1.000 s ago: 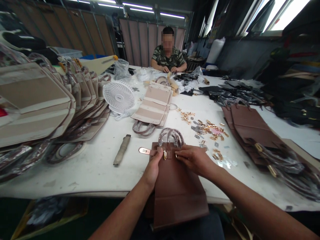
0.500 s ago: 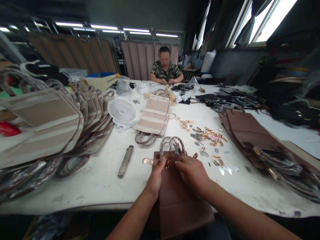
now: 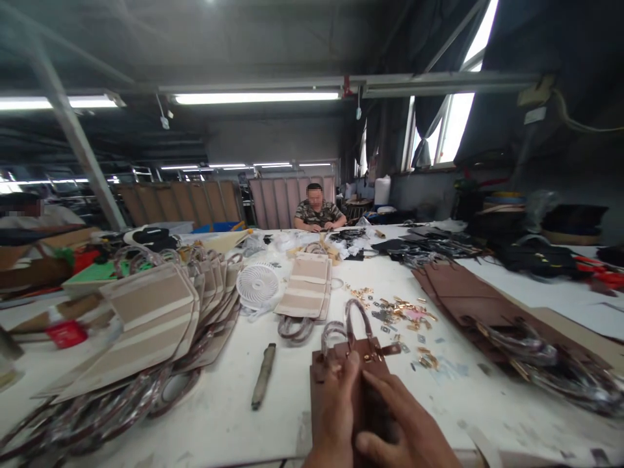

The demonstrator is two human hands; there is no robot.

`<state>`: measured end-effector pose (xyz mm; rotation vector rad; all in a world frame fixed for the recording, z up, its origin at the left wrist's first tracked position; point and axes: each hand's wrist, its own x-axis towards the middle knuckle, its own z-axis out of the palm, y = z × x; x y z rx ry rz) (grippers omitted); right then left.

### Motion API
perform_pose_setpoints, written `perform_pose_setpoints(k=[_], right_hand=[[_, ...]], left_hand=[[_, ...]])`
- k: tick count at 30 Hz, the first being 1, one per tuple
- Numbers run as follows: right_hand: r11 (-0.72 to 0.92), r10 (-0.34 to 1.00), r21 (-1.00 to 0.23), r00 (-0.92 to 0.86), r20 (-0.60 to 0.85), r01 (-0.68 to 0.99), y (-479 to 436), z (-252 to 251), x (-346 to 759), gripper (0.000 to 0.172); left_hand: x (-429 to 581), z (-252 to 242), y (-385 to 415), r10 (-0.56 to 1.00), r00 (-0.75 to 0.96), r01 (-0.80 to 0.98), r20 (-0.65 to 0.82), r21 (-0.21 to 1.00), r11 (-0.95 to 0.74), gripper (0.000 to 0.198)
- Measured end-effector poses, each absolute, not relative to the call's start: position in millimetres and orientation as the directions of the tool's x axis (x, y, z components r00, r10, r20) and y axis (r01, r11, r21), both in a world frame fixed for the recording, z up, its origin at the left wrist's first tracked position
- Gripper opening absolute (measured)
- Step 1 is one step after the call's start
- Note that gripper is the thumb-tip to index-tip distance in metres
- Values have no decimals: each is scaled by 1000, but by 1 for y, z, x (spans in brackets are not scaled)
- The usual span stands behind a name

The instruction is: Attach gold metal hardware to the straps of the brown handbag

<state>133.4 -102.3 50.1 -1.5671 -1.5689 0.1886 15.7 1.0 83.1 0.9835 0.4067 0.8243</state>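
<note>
A brown leather bag (image 3: 319, 390) stands in front of me at the table's near edge, its two plastic-wrapped handles (image 3: 358, 318) pointing away. My left hand (image 3: 338, 409) is closed on the bag's upper part, thumb on top near a small gold fitting. Against the bag's right side lies my right hand (image 3: 409, 422), fingers stretched out and thumb apart. A brown strap tab (image 3: 390, 350) sticks out at the bag's right top edge. My hands cover much of the bag's middle. To the left, a wrapped, stick-like tool (image 3: 264, 377) lies on the table.
Beige bag panels (image 3: 156, 299) are piled at left beside a white fan (image 3: 257, 286); more panels (image 3: 306, 283) lie ahead. Gold metal fittings (image 3: 402, 309) are scattered right of centre. Brown bags (image 3: 468, 299) lie at right. A person (image 3: 318, 208) sits across the table.
My view has tilted up. The bag has turned and its handles have spread apart. My right hand has left the top edge and its fingers are now stretched along the bag's side.
</note>
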Motion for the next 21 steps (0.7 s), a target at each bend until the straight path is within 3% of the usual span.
perform_pose_setpoints(k=[5,8,11,14,17,19,21], right_hand=[[172,815,-728,319,484,664,-128,103,140,86],[84,804,-785,424,418,614,-140,131,149,63],[74,859,-880,419,295,468,-143,153,164,49],[8,901,-944,408,150,329,-136,173,185,51],[-18,880,-973,465,95,232,-122,193,209,58],[-8,851,-987,519,76,158,-104,205,225,64],[-6,822,-994,566,58,110,-79,216,239,66]], left_hand=[[13,114,-44,610,758,-504,231,800,324,82],[11,130,-63,528,790,-529,313,782,329,90],[9,135,-65,499,792,-510,352,830,224,95],[0,121,-50,626,725,-411,287,910,59,75],[-22,84,-20,814,511,-189,276,960,-206,40],[-40,49,7,842,385,1,378,912,-410,30],[-53,9,33,779,393,216,488,775,-594,26]])
